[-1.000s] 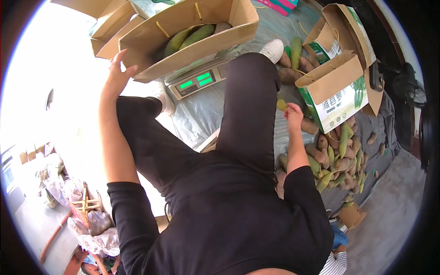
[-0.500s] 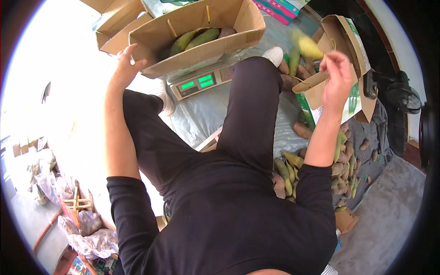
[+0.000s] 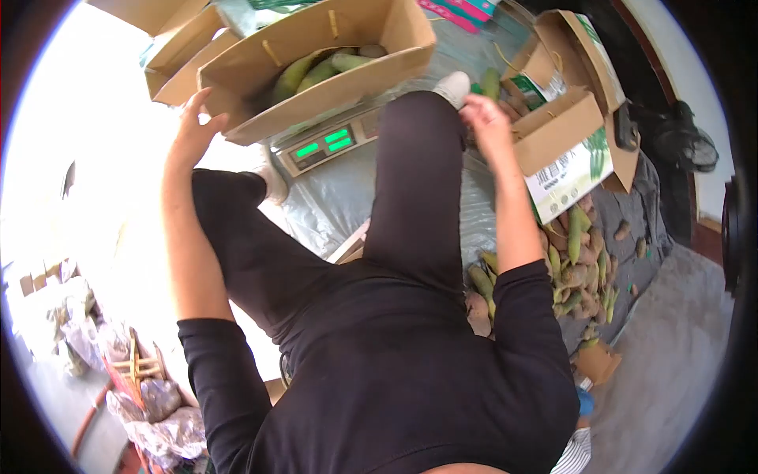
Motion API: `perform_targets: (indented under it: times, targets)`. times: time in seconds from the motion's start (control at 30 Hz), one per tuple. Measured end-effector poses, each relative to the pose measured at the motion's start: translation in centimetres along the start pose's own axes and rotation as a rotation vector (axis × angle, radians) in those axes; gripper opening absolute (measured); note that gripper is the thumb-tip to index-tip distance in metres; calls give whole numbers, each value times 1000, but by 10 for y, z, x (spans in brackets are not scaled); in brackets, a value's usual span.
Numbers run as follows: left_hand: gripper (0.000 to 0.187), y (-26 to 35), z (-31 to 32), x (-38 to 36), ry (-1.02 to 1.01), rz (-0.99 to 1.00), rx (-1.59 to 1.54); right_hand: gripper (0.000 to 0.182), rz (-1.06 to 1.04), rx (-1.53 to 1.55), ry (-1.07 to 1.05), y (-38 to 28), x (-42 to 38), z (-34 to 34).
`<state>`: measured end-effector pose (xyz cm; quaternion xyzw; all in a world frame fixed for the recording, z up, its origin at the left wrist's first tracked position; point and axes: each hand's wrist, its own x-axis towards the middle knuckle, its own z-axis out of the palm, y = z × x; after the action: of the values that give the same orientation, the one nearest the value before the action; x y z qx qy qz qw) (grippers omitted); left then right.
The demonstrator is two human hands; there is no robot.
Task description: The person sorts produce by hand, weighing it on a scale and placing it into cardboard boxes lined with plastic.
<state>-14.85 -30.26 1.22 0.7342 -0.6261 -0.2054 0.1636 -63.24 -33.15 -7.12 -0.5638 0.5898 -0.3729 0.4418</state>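
My left hand (image 3: 193, 134), its fingers and thumb apart, is at the near left corner of an open cardboard box (image 3: 335, 95). Several green radishes (image 3: 294, 77) lie inside that box, which stands on a scale (image 3: 328, 148) with lit green digits. My right hand (image 3: 488, 126) hovers beside my right knee, near the white shoe (image 3: 453, 88). Its fingers are loosely bent and apart, with nothing visible in them. Just to its right stands a second open carton (image 3: 564, 170) with printed sides, and a green radish (image 3: 490, 81) lies beyond the fingertips.
Loose green and brown, soil-covered roots (image 3: 580, 268) are heaped on a dark cloth (image 3: 632, 217) at the right. A black fan (image 3: 687, 146) stands behind the printed carton. Plastic bags (image 3: 162, 423) lie at lower left, and another open carton (image 3: 170, 59) is at upper left.
My right hand has let go of the yellow-green radish and moved left and down toward the shoe. A paler radish now shows in the box on the scale. The view has shifted slightly.
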Motion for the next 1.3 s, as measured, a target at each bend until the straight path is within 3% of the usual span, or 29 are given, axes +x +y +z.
perform_targets:
  times: [0.03, 0.1, 0.27, 0.4, 0.47, 0.7, 0.77, 0.9, 0.97, 1.07, 1.3]
  targets:
    - [60, 8, -2, -2, -13, -69, -85, 20, -61, -194, 38, 16, -18, 0]
    - [59, -8, 3, 6, -38, 10, -85, 21, 123, -260, 18, 68, -43, -5]
    - [59, 10, -3, 0, -24, -49, -23, 25, 217, -526, -15, 148, -101, -12]
    - [59, 7, -2, 1, -4, -57, 14, 24, 271, -535, -57, 214, -130, -16]
    - [59, 19, -3, -1, -9, -78, -26, 22, 420, -366, -2, 244, -143, -12]
    - [60, 20, -1, 1, -4, -108, -1, 22, 577, -200, -47, 209, -154, 3]
    - [60, 21, -1, 0, -5, -114, -3, 22, 514, -320, -96, 211, -149, 2]
    - [60, 20, -2, 0, -4, -104, -12, 20, 452, -337, -91, 207, -135, -4]
    - [60, 19, -2, 0, 0, -101, -6, 21, 477, -192, -13, 198, -124, -8]
    - [60, 23, -2, 0, -10, -99, -3, 23, 429, -307, -6, 185, -106, -19]
    - [60, 8, -7, 5, -111, -85, -70, 23, 362, -342, -27, 229, -116, -16]
